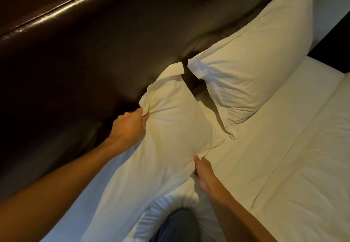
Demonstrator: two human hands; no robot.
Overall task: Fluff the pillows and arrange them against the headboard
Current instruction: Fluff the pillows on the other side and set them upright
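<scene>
Both hands grip one white pillow beside the dark headboard.

The left hand (128, 126) is closed on the near pillow (166, 143) at its headboard (79, 52) side; the right hand (203, 173) pinches bunched cloth on its opposite edge. A second pillow (251, 56) leans against the headboard, apart by a narrow gap. Open bedsheet (284, 147) lies to the right; the near pillow's lower end is cut off.

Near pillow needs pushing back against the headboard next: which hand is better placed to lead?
Left, probably. The left hand grips the near pillow on its headboard side. The right hand pinches the opposite edge, over the sheet, so it can only push from behind.
</scene>
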